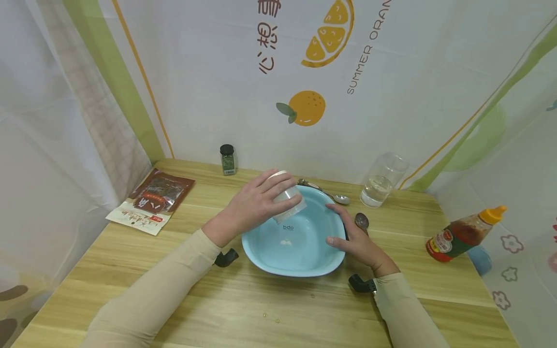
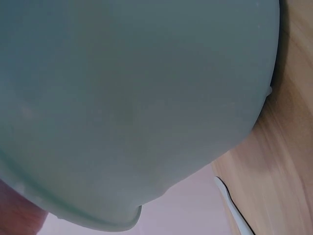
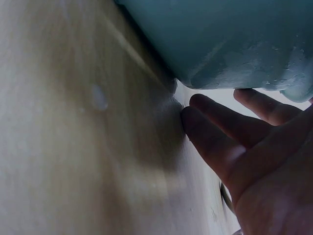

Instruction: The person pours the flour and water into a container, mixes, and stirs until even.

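Observation:
A light-blue plastic basin (image 1: pixel 296 263) stands on the wooden table, and its outer wall (image 2: pixel 137 98) fills most of the left wrist view. Above its far left side, my left hand (image 1: pixel 256 200) grips a small whitish translucent jar (image 1: pixel 287 195), tilted with its lower end toward the inside of the basin. What the jar contains is not clear. At the basin's right rim is my right hand (image 1: pixel 359 244), thumb over the inner edge and the other fingers outside. In the right wrist view, the fingers (image 3: pixel 264 105) reach along under the basin's outer side.
Behind the basin lies a metal spoon (image 1: pixel 341 199); another spoon-like utensil (image 1: pixel 361 221) is at its right. A glass with pale liquid (image 1: pixel 376 191), a red sauce bottle (image 1: pixel 457 237), a green spice jar (image 1: pixel 227 160) and a brown spice packet (image 1: pixel 158 193) stand or lie around.

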Available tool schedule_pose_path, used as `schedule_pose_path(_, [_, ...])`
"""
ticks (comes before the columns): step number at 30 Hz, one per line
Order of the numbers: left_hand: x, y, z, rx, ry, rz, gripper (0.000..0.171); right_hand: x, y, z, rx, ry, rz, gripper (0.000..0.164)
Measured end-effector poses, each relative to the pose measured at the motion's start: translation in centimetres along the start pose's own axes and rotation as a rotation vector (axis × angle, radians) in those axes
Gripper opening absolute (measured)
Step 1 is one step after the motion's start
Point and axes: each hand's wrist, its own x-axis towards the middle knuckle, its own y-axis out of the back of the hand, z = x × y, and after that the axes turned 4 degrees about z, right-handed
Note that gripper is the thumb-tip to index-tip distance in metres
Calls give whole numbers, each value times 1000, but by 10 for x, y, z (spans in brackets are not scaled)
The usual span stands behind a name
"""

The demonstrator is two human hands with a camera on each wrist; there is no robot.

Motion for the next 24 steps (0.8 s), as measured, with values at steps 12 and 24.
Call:
schedule_pose_path(12, [0, -1, -1, 3, -17, 11, 66, 0, 0, 0, -6, -2, 0, 86])
schedule_pose_path(24, [0, 0, -1, 5, -22, 11, 66, 0, 0, 0, 3, 3, -3, 86])
